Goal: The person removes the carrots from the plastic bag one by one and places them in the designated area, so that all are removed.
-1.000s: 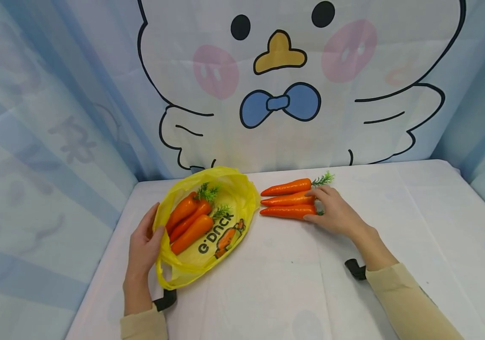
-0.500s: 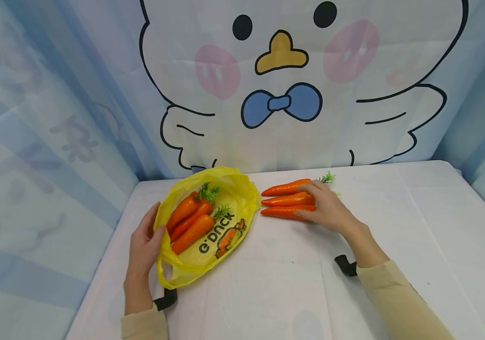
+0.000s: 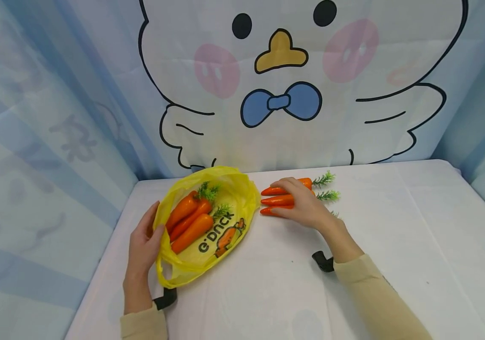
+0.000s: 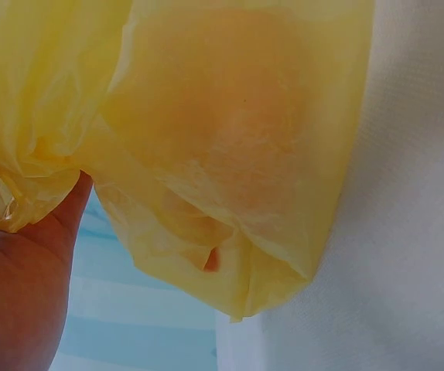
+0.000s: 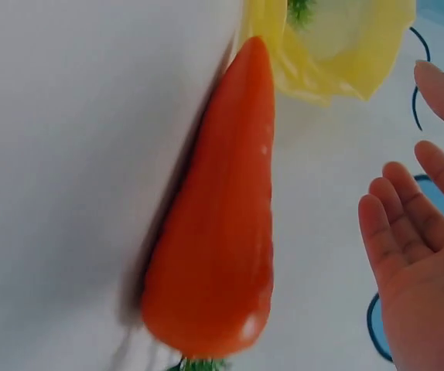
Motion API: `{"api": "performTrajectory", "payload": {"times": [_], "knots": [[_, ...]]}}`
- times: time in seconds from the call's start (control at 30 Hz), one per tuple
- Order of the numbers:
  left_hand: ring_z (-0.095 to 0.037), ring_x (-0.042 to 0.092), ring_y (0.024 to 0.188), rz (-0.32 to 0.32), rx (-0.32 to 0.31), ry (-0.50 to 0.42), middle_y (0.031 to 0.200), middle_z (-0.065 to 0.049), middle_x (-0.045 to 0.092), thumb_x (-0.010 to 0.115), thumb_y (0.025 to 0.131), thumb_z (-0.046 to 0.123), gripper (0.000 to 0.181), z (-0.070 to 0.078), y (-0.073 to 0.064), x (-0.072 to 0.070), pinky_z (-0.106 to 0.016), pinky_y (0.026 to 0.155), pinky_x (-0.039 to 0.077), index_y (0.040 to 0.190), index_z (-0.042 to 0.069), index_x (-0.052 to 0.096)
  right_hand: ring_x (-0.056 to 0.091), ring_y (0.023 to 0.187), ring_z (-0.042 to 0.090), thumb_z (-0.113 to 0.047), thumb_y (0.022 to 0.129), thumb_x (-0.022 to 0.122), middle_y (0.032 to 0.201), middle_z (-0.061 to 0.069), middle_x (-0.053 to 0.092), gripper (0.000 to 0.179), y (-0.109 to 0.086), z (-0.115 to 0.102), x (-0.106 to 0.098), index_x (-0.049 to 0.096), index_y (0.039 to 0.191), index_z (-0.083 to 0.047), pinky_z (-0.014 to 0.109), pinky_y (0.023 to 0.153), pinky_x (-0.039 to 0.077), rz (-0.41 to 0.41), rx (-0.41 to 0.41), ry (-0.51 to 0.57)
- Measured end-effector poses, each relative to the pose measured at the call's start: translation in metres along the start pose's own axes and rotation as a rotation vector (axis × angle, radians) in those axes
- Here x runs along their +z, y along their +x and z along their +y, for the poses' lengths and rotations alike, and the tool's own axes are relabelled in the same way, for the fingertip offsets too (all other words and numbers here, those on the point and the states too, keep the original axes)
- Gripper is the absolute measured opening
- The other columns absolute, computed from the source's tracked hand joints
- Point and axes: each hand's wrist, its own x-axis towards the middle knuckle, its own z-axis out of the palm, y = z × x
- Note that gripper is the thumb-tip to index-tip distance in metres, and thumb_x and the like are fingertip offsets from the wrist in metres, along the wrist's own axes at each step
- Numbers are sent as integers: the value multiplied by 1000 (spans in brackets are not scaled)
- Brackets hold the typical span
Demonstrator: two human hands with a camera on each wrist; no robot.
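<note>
The person's right hand (image 3: 308, 208) has shifted left since 1 second ago, from the leafy ends of the 3 loose carrots (image 3: 277, 201) to over their bodies, so more of the green tops (image 3: 328, 195) shows. Its grip is spread; whether it touches a carrot is unclear. Those carrots lie side by side on the desk (image 3: 268, 283), unmoved, just right of the yellow bag (image 3: 245, 198). The left hand (image 3: 143, 243) pinches the bag's edge as before, with 3 bagged carrots (image 3: 189, 222) inside.
</note>
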Motion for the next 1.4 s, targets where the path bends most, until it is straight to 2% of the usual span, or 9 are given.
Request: {"api": "performTrajectory", "payload": {"times": [0.13,0.27,0.4,0.63,0.8,0.9,1.07,1.2,1.4], "knots": [[-20,35,144,-4,9,2,159,-3,38,49,103,10,56,1,0,0,-35,115,33,158,17,37,50,126,28,-19,85,83,135,9,55,54,8,-6,12,61,133,-7,48,107,43,-20,-23,21],[-20,35,144,-2,-3,12,159,-3,39,49,103,10,56,0,0,0,-35,115,33,158,16,37,51,126,29,-15,87,81,138,11,54,54,17,-13,25,59,135,-2,48,106,45,-49,-80,39],[-21,34,145,3,5,27,159,-4,39,48,103,8,56,-1,1,-1,-36,116,32,158,13,37,50,127,31,-14,87,80,141,11,53,54,27,-21,38,59,136,-4,48,104,46,-77,-115,50],[-22,34,145,7,16,38,159,-6,38,48,103,8,56,-1,2,-1,-34,116,31,157,11,37,46,133,29,-15,89,78,142,9,52,51,41,-38,61,59,136,-7,48,110,40,-156,-89,84],[-22,34,145,2,24,37,159,-6,39,48,103,9,55,-2,2,-1,-25,114,32,157,10,38,45,133,27,-16,90,77,141,7,53,50,49,-48,76,59,137,-6,44,112,38,-213,-107,87],[-23,35,145,2,27,34,158,-6,39,48,103,8,55,-2,2,-2,-25,113,32,157,10,38,44,134,26,-17,91,77,141,6,54,50,55,-52,84,60,136,-8,43,113,36,-231,-126,75],[-23,34,145,-1,27,40,159,-6,39,48,103,9,55,-1,2,-2,-27,114,32,157,12,38,45,134,26,-17,91,76,142,7,54,51,62,-60,94,58,138,-6,42,114,36,-256,-155,61],[-22,34,145,-2,36,37,158,-5,39,48,103,9,55,-1,3,-2,-27,114,32,157,12,38,44,135,24,-18,93,74,144,6,52,52,68,-67,100,56,141,-7,39,114,35,-294,-147,49],[-20,34,145,-3,10,24,159,-3,39,48,103,9,56,0,1,0,-35,116,31,157,14,38,43,136,23,-19,94,73,146,6,51,51,77,-72,116,56,142,-9,35,115,33,-351,-155,28]]}}
